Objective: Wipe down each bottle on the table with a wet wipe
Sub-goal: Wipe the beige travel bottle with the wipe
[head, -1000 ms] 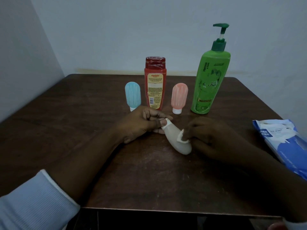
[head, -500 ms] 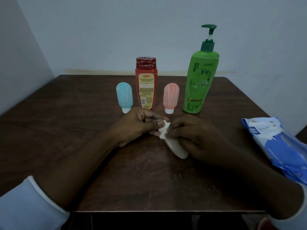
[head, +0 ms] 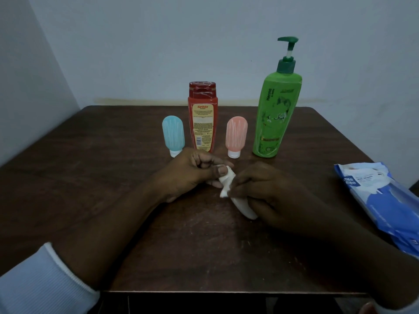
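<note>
In front of me: "Karthika" on the red bottle, "Henna" on the green bottle, "mee mee" on the wipes pack.

Our left hand pinches the far end of a white bottle lying on the table; our right hand holds a wet wipe against it. Farther off stand a blue bottle, red bottle, pink bottle and green pump bottle. A wipes pack lies at the right.

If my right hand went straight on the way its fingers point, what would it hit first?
Probably your left hand, pinching the cap end of the white bottle just beyond the wet wipe; depth is unclear.
</note>
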Action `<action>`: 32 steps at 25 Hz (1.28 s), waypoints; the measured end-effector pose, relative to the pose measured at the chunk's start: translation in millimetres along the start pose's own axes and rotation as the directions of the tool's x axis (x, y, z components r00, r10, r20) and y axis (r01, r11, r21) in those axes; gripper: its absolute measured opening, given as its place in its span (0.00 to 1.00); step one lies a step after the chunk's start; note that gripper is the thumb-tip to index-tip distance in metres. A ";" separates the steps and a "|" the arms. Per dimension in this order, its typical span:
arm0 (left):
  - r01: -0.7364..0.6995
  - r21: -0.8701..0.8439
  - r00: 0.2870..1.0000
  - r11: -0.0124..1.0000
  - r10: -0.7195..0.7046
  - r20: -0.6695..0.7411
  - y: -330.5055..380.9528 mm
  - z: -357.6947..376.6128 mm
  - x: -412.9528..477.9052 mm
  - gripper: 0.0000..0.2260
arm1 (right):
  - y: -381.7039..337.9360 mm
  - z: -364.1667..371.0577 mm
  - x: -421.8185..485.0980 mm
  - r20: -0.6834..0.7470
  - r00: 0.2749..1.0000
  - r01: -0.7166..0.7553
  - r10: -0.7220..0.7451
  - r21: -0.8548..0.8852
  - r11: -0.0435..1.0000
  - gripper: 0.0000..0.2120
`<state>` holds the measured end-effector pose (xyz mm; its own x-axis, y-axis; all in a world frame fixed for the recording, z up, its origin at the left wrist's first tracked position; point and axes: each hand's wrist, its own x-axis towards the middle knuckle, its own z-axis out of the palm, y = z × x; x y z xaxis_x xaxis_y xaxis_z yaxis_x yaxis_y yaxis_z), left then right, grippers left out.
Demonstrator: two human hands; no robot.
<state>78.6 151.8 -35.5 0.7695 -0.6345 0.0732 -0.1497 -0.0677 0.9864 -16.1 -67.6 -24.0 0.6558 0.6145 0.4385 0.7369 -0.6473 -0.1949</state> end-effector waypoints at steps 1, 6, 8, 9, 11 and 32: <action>0.010 0.002 1.000 1.000 -0.010 0.003 0.2 0.1 -0.1 0.11 | -0.6 -3.6 -2.1 0.059 0.998 0.006 -0.007 0.022 1.000 0.11; 0.036 -0.034 0.998 0.999 -0.035 0.046 2.1 -1.6 -1.4 0.13 | 8.6 -18.3 -11.2 -0.069 0.995 -0.071 0.075 0.055 0.996 0.08; 0.032 -0.074 0.997 0.997 -0.026 0.079 3.1 -0.6 -2.2 0.15 | 12.7 -14.8 -8.6 -0.247 0.960 -0.127 0.132 0.037 0.991 0.10; 0.024 -0.090 0.996 0.996 -0.015 0.091 3.9 0.7 -2.5 0.16 | 12.9 -11.2 -6.7 -0.269 0.953 -0.133 0.137 0.033 0.991 0.10; 0.003 -0.120 0.996 0.993 0.008 0.093 5.5 2.9 -2.9 0.17 | 11.5 -3.8 -4.1 -0.232 0.963 -0.125 0.134 0.050 0.991 0.12; 0.081 -0.399 0.986 0.913 -0.131 -0.100 26.5 11.2 -5.5 0.21 | 15.9 -15.8 -3.2 -0.659 0.697 -0.262 0.284 0.135 0.955 0.13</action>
<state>63.4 144.9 -11.4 0.8407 -0.5398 -0.0423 0.1733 0.1941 0.9656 -9.0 -87.0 -14.6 0.5584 -0.0529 0.8279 0.5543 -0.7187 -0.4198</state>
